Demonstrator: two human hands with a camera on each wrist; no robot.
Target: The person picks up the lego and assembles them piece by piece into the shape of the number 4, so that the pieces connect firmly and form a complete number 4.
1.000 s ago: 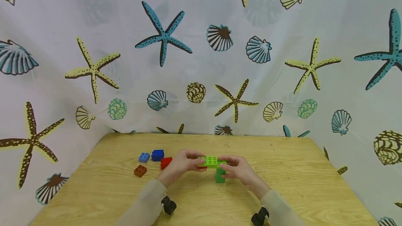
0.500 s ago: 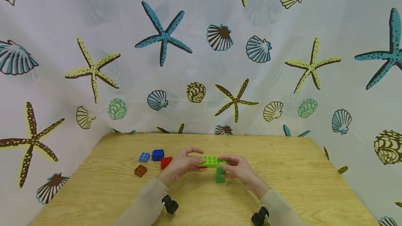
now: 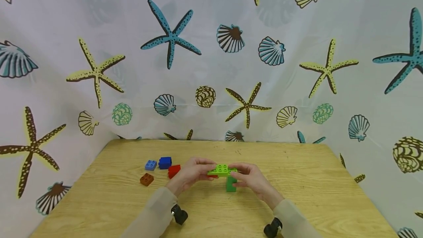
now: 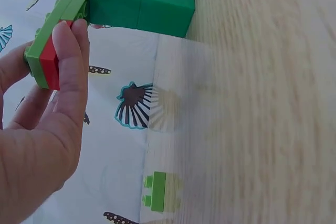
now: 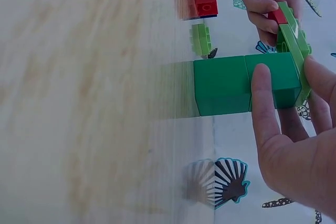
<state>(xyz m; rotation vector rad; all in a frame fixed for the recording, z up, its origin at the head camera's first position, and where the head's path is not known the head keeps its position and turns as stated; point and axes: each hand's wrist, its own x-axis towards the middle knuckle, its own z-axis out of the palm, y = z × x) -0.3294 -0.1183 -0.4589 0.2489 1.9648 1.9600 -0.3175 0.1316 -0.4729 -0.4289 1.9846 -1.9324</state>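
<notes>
A long light green building brick (image 3: 220, 169) lies across the top of a column of two stacked dark green bricks (image 3: 231, 184) that stands upright on the table. A red brick (image 4: 50, 65) sits beneath the long brick's left end, partly behind fingers. My left hand (image 3: 191, 175) pinches that end, fingers at the red and light green bricks. On the other side my right hand (image 3: 253, 181) grips the joint of column and long brick. In the right wrist view one fingertip (image 5: 261, 77) presses the upper dark green brick.
Left on the wooden table (image 3: 297, 179) lie a light blue brick (image 3: 151, 165), a dark blue brick (image 3: 165, 162), a brown brick (image 3: 147, 179) and a red brick (image 3: 174, 171). A loose light green brick (image 5: 200, 39) shows in both wrist views. Behind hangs a patterned curtain (image 3: 198, 120).
My left fingers lift slightly off the long brick half a second ago and are lowered to it again now. The right hand and the column stay in place.
</notes>
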